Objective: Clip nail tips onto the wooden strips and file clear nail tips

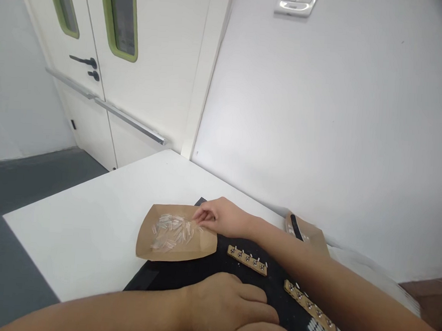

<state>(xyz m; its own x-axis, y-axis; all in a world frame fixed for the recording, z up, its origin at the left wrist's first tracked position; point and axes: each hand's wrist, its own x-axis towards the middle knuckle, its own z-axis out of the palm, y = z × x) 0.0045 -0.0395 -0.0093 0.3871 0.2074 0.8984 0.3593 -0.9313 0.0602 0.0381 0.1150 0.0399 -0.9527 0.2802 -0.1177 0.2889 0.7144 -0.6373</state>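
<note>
We are viewing a bright, diffusely lit scene: the wall (321,116) is glowing palest near the door frame (208,70) and greying towards the lower right. Clear slivers (172,232) are glinting, their edges blurring, and darkness is rounding off our upper right corner.

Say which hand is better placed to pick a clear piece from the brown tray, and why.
Probably the right hand: it reaches over the edge of the brown tray, close to the clear pieces. The left hand is over the black mat, pointing away from the tray.
</note>
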